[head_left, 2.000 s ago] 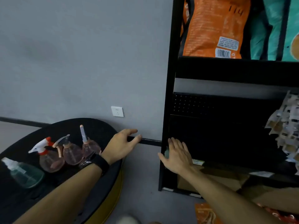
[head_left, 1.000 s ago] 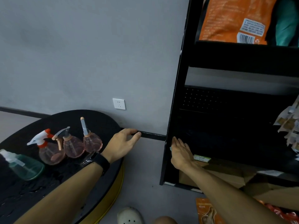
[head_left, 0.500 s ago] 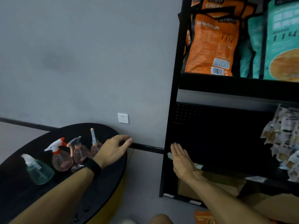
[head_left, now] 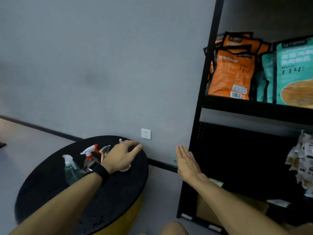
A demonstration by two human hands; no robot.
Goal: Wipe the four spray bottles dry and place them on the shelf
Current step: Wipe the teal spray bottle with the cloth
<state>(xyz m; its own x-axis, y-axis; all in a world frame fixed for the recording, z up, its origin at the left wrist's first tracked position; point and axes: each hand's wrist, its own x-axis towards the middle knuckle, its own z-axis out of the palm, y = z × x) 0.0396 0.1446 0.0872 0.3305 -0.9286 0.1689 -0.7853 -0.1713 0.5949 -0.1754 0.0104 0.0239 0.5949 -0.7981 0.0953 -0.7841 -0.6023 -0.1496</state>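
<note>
Four spray bottles stand on a round black table [head_left: 110, 192]. A green bottle [head_left: 71, 172] with a white trigger is leftmost. To its right are a pink bottle [head_left: 89, 160] with a white and red trigger and a pink bottle [head_left: 105, 150] with a grey trigger. My left hand [head_left: 122, 156] lies over the rightmost pink bottle [head_left: 126, 169], fingers loosely extended; its nozzle tip pokes up behind the hand. My right hand [head_left: 186, 161] hangs flat in the air, fingers straight, just left of the black shelf unit [head_left: 199, 116]. A small greenish bit shows at that hand's left edge; I cannot identify it.
Orange bags [head_left: 232, 73] and teal bags [head_left: 294, 73] fill the upper shelf board. Pale packets [head_left: 303, 163] hang at the right of the dark lower bay. A cardboard box [head_left: 211, 209] sits at the bottom. A wall socket [head_left: 146, 134] is behind the table.
The view has tilted upward. My left hand has drawn back from the table's far edge onto the rightmost pink bottle. My right hand has come off the shelf post, leftward.
</note>
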